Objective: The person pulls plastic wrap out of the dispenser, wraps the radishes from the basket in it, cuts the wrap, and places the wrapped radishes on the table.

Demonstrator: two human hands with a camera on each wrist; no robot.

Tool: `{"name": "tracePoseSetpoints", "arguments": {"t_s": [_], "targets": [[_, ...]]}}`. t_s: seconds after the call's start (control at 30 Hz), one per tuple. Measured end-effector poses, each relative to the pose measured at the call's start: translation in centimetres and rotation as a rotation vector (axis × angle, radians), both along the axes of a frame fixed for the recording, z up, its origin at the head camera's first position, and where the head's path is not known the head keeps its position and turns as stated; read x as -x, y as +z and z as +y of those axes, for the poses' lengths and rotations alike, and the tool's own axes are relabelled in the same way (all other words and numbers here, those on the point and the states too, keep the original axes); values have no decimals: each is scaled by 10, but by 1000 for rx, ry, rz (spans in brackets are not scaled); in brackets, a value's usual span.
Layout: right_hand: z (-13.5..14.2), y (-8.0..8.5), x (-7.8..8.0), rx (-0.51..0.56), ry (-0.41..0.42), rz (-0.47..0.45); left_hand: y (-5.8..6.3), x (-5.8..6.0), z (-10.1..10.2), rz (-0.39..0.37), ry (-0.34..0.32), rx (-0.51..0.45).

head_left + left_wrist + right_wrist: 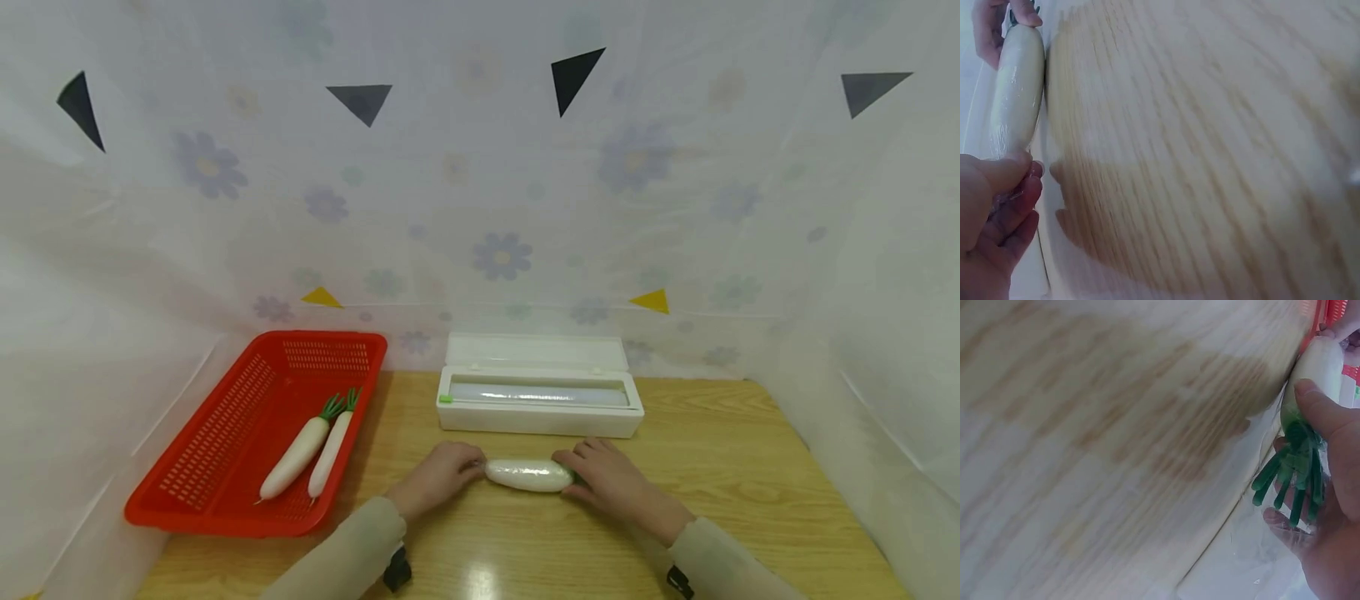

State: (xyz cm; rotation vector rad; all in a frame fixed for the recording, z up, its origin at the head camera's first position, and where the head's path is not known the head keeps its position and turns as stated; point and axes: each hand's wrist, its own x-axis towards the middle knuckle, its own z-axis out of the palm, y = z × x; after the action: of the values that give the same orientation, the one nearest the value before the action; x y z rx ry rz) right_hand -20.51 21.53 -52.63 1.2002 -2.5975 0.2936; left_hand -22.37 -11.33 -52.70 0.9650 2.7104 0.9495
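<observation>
A white radish [528,475] wrapped in shiny cling film lies crosswise between my hands, low over the table. My left hand [444,477] pinches the gathered film at its root end, with thumb and fingers together in the left wrist view. At the other end my right hand [609,479] grips the radish near its top, thumb laid along it. Green leaf stalks [1297,465] stick out there under loose film, between the right thumb and fingers. From the head view the right hand hides most of this green.
Behind the hands stands a white cling film box [540,421], lid up, with a film roll [540,395] inside and a green slider at its left. To the left, a red basket [225,525] holds two unwrapped radishes [296,458]. A flower-patterned curtain [502,208] surrounds the wooden table [750,483].
</observation>
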Motion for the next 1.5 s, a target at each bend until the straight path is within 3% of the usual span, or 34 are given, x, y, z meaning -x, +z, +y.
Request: {"name": "tracePoseSetpoints", "arguments": {"t_s": [0.3,0.4,0.6,0.7,0.93,1.17,1.5], "targets": [[0,-1,0,-22,6,10,4,-4,-6,-249,150,-184],[-1,0,0,-26,7,25,10,-5,-5,-256,177,-196],[-2,1,0,-36,20,51,22,-11,11,-217,256,-119],[-2,2,0,-50,19,48,28,-14,19,-234,298,-103],[-2,4,0,-105,-11,17,30,-14,23,-369,371,-278],[0,4,1,-135,-12,28,21,-13,20,-243,269,-264],[3,2,3,-123,2,36,7,-15,32,-101,328,-293]]}}
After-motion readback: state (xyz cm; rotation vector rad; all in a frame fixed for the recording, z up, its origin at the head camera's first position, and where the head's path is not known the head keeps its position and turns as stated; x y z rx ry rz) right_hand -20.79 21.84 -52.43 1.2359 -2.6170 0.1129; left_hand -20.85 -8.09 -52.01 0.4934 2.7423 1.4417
